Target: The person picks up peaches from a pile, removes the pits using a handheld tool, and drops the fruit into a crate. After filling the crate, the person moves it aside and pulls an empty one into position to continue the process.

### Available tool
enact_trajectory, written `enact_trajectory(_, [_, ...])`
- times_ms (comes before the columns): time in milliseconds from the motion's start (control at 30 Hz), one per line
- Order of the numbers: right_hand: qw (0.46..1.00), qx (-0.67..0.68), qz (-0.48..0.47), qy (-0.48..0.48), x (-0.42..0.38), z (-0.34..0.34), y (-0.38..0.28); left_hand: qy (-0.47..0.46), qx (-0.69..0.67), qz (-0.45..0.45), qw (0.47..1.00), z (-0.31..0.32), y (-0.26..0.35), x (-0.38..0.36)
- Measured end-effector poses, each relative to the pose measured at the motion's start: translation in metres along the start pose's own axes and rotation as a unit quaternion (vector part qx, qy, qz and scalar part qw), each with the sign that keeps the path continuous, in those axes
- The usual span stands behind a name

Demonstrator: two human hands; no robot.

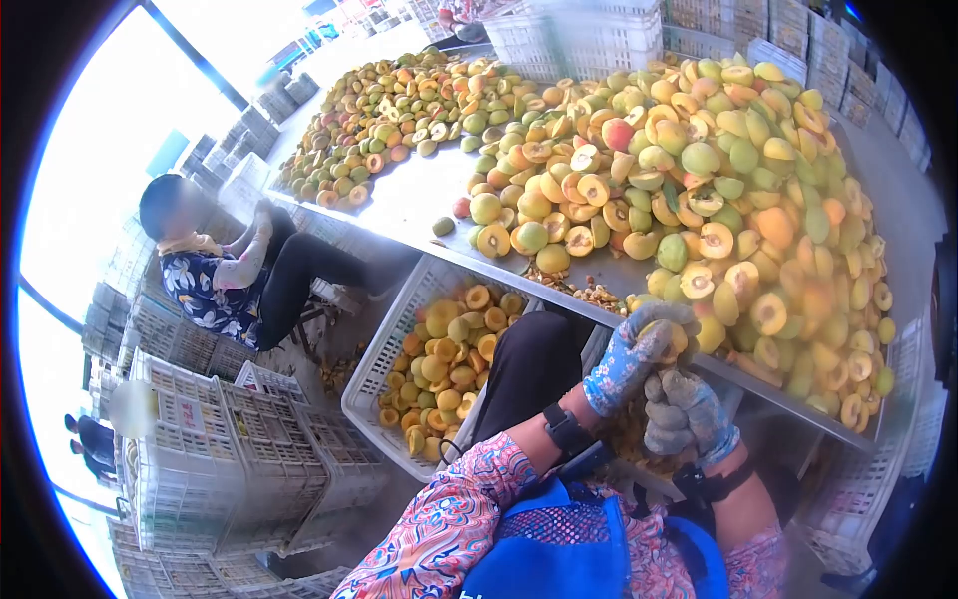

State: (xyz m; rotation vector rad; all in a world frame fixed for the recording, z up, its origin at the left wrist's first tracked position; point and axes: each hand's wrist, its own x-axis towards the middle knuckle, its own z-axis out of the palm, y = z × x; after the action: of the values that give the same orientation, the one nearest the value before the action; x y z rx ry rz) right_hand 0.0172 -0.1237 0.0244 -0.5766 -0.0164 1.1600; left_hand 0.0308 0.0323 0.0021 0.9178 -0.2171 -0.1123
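Note:
My left hand point(651, 337), in a blue floral work glove with a dirty grey palm, is closed around a yellow peach point(679, 344). Only part of that fruit shows between the fingers. Just below and to the right, my right hand point(689, 417) is curled close to it in a similar soiled glove. Whatever its fingers hold, if anything, is hidden. Both hands are at the near edge of a metal table point(399, 215), beside a large heap of halved and whole peaches point(714, 240).
A white crate point(364, 399) of peach halves stands left of my knee. Scraps and pits point(589, 293) lie along the table edge. Stacked crates point(190, 449) fill the lower left. Another person point(225, 270) sits at the left. A white basket point(589, 40) stands behind the heap.

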Motion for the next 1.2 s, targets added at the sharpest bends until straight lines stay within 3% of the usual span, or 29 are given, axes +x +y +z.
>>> enact_trajectory(100, [1.0,-0.002,-0.007,0.013,-0.001,-0.001,0.002,0.016,-0.026,-0.013,0.999,0.005,-0.001,0.003])
enact_trajectory(167, [0.997,-0.047,-0.065,0.002,-0.003,0.0,0.003,0.133,-0.154,-0.029,0.979,0.005,-0.007,0.008])
enact_trajectory(233, [0.997,-0.026,-0.074,-0.02,-0.007,-0.004,-0.002,0.229,-0.028,0.035,0.972,-0.01,-0.018,0.012])
enact_trajectory(300, [0.99,-0.109,-0.077,0.056,-0.006,-0.015,-0.005,0.203,0.067,0.067,0.975,-0.022,0.003,0.0])
enact_trajectory(333, [0.947,-0.281,-0.052,0.148,-0.004,-0.03,-0.005,0.208,0.055,0.067,0.974,-0.028,0.022,-0.012])
enact_trajectory(367, [0.947,-0.281,-0.054,0.149,-0.005,-0.044,-0.002,0.215,0.043,0.067,0.973,-0.034,0.048,-0.028])
enact_trajectory(400, [0.797,-0.571,-0.055,0.191,-0.006,-0.056,0.002,0.227,0.066,0.065,0.969,-0.051,0.07,-0.044])
enact_trajectory(433, [0.56,-0.799,-0.05,0.214,-0.006,-0.062,0.003,0.239,0.088,0.065,0.965,-0.074,0.09,-0.06])
enact_trajectory(467, [0.562,-0.796,0.036,0.223,-0.01,-0.044,-0.004,0.265,0.294,0.053,0.917,-0.104,0.107,-0.076])
enact_trajectory(500, [0.564,-0.794,0.033,0.225,-0.01,-0.043,-0.005,0.278,0.487,0.039,0.827,-0.137,0.12,-0.087])
enact_trajectory(567, [0.531,-0.821,0.094,0.187,-0.009,-0.043,-0.004,0.245,0.762,0.065,0.595,-0.182,0.142,-0.095])
enact_trajectory(600, [0.526,-0.827,0.074,0.185,-0.006,-0.043,-0.002,0.245,0.762,0.064,0.595,-0.19,0.144,-0.085])
enact_trajectory(700, [0.535,-0.826,0.052,0.168,0.004,-0.037,-0.002,0.251,0.814,0.053,0.521,-0.217,0.15,-0.025])
enact_trajectory(767, [0.543,-0.818,0.081,0.169,0.01,-0.029,-0.006,0.234,0.818,0.052,0.523,-0.228,0.146,0.019])
enact_trajectory(833, [0.588,-0.794,0.053,0.147,0.016,-0.029,-0.007,0.238,0.796,-0.141,0.538,-0.218,0.149,0.054])
enact_trajectory(867, [0.598,-0.785,0.068,0.146,0.017,-0.018,-0.013,0.184,0.854,-0.088,0.479,-0.263,0.135,0.067])
enact_trajectory(900, [0.6,-0.783,0.068,0.152,0.018,-0.021,-0.012,0.173,0.849,-0.087,0.492,-0.268,0.133,0.073])
enact_trajectory(967, [0.637,-0.757,-0.03,0.147,0.021,-0.029,-0.009,0.138,0.855,-0.093,0.491,-0.257,0.136,0.074])
enact_trajectory(1000, [0.652,-0.743,-0.005,0.154,0.023,-0.028,-0.012,0.178,0.836,-0.104,0.508,-0.24,0.14,0.068])
enact_trajectory(1033, [0.654,-0.739,-0.007,0.16,0.024,-0.025,-0.014,0.21,0.795,-0.059,0.566,-0.233,0.142,0.059])
enact_trajectory(1067, [0.667,-0.72,-0.066,0.178,0.025,-0.022,-0.014,0.253,0.635,-0.045,0.728,-0.224,0.139,0.05])
enact_trajectory(1100, [0.678,-0.698,-0.124,0.195,0.027,-0.018,-0.013,0.285,0.441,-0.034,0.85,-0.212,0.137,0.04])
enact_trajectory(1133, [0.683,-0.676,-0.192,0.2,0.031,-0.013,-0.011,0.259,0.342,-0.025,0.903,-0.198,0.13,0.03])
enact_trajectory(1167, [0.687,-0.671,-0.19,0.204,0.036,-0.008,-0.008,0.232,0.236,-0.017,0.943,-0.175,0.121,0.022])
enact_trajectory(1200, [0.701,-0.645,-0.227,0.202,0.04,-0.003,-0.007,0.228,0.237,-0.026,0.944,-0.142,0.114,0.014])
